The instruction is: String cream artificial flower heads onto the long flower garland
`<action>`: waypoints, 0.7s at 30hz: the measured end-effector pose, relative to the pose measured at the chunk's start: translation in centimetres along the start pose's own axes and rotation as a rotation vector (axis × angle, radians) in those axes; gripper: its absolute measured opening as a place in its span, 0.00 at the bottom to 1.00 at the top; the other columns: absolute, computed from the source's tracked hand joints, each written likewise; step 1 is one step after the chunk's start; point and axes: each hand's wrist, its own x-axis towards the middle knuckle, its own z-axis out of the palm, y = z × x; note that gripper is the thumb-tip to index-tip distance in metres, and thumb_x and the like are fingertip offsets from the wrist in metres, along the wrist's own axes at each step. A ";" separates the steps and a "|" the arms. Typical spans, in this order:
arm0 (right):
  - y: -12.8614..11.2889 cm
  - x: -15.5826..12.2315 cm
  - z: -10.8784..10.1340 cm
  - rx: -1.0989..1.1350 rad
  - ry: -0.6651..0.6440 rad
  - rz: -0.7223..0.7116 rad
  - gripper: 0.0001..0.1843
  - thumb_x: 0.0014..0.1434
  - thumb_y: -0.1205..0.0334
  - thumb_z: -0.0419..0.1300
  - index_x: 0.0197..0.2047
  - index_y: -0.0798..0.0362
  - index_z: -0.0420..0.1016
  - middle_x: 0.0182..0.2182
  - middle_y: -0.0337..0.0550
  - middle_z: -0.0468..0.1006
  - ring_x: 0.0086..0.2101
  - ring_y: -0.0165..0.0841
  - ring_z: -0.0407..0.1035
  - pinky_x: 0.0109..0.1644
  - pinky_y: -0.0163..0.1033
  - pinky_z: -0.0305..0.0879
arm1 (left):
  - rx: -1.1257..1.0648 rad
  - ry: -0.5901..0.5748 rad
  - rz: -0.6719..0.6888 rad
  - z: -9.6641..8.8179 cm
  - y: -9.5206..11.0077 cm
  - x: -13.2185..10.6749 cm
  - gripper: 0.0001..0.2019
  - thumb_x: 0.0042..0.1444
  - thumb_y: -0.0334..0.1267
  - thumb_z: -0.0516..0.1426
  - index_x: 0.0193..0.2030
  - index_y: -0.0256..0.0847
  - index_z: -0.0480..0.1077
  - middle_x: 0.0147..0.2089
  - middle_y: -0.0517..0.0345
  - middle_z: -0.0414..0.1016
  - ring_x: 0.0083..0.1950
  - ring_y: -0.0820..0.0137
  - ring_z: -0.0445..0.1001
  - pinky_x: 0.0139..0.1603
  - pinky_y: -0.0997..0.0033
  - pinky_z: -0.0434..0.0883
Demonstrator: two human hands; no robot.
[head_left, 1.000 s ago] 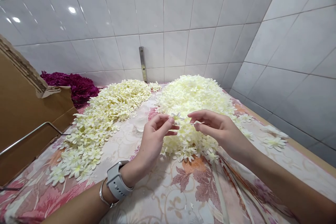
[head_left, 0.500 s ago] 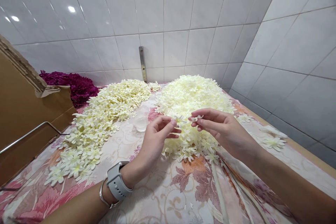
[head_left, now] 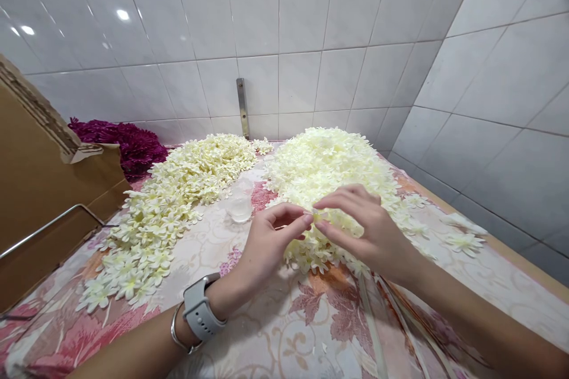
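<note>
Two hands meeting over a heap of pale blossoms

At far left stands a brown cardboard box, with a bent metal wire across its side. Behind it lies a mound of magenta flowers. Next, a long bank of cream flowers runs from the back wall toward the front of a patterned cloth. The near wrist bears a bangle and a watch with a grey strap. On the cloth, just right of the cream bank, sits a clear, cup-like piece; farther back, a metal bracket is fixed upright to the tiled wall.

At centre, the left hand pinches a small pale flower between thumb and forefinger; the blossom is partly hidden and blends with the white flower heap behind. The right hand faces it, thumb and forefinger narrowly parted at the same flower; whether they grip it cannot be told.

Below the right hand, pale strips extend toward the front edge. At far right, a few loose blossoms lie near the table's wooden edge.
</note>
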 end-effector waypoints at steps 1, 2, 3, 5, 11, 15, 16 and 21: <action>-0.1 -0.1 0.1 0.006 -0.062 0.007 0.07 0.59 0.59 0.54 0.34 0.49 0.72 0.31 0.41 0.77 0.37 0.39 0.66 0.42 0.47 0.55 | 0.040 -0.007 0.036 0.0 0.0 -0.1 0.07 0.49 0.39 0.61 0.29 0.37 0.74 0.31 0.57 0.76 0.34 0.73 0.73 0.35 0.75 0.69; -0.1 -0.1 0.1 0.019 -0.100 0.021 0.09 0.60 0.59 0.52 0.31 0.49 0.72 0.29 0.41 0.76 0.35 0.38 0.65 0.40 0.46 0.53 | 0.068 -0.005 0.069 0.0 0.0 -0.2 0.07 0.49 0.39 0.61 0.29 0.38 0.74 0.32 0.57 0.76 0.34 0.73 0.73 0.35 0.75 0.69; -0.1 -0.1 0.2 0.040 -0.122 0.035 0.11 0.60 0.59 0.51 0.29 0.49 0.71 0.27 0.40 0.75 0.33 0.37 0.64 0.39 0.45 0.52 | 0.083 0.004 0.095 0.1 0.0 -0.2 0.07 0.49 0.40 0.61 0.30 0.38 0.73 0.33 0.58 0.76 0.34 0.73 0.73 0.35 0.75 0.69; -0.1 -0.1 0.1 0.091 -0.134 0.069 0.13 0.60 0.59 0.51 0.25 0.50 0.69 0.24 0.40 0.72 0.31 0.36 0.63 0.37 0.44 0.51 | 0.088 0.027 0.117 0.0 0.0 -0.3 0.07 0.49 0.40 0.62 0.32 0.40 0.72 0.34 0.58 0.75 0.34 0.72 0.73 0.35 0.75 0.70; -0.3 0.0 -0.3 0.241 -0.156 0.152 0.21 0.60 0.55 0.52 0.16 0.51 0.59 0.18 0.39 0.61 0.29 0.34 0.58 0.34 0.41 0.52 | 0.117 0.049 0.167 0.0 0.0 -0.4 0.07 0.51 0.41 0.61 0.33 0.41 0.72 0.37 0.58 0.75 0.38 0.71 0.73 0.35 0.75 0.70; -0.3 -0.1 -0.4 0.365 -0.135 0.185 0.25 0.59 0.52 0.52 0.14 0.51 0.55 0.16 0.37 0.56 0.26 0.33 0.54 0.32 0.39 0.52 | 0.214 -0.015 0.239 0.0 0.3 -0.7 0.06 0.52 0.41 0.60 0.33 0.42 0.75 0.36 0.57 0.76 0.39 0.71 0.73 0.35 0.75 0.69; -0.3 -0.1 -0.4 0.398 -0.136 0.188 0.25 0.59 0.51 0.52 0.14 0.51 0.55 0.16 0.37 0.55 0.26 0.32 0.53 0.31 0.39 0.52 | 0.237 -0.046 0.250 0.0 0.3 -0.7 0.06 0.53 0.41 0.60 0.34 0.43 0.76 0.37 0.57 0.76 0.39 0.70 0.73 0.35 0.75 0.69; -0.2 -0.2 -0.3 0.517 -0.187 0.226 0.25 0.58 0.45 0.52 0.17 0.51 0.62 0.18 0.38 0.60 0.27 0.32 0.58 0.33 0.38 0.58 | 0.239 -0.101 0.230 0.0 0.3 -0.8 0.08 0.51 0.40 0.61 0.37 0.43 0.77 0.39 0.55 0.77 0.41 0.68 0.74 0.37 0.73 0.70</action>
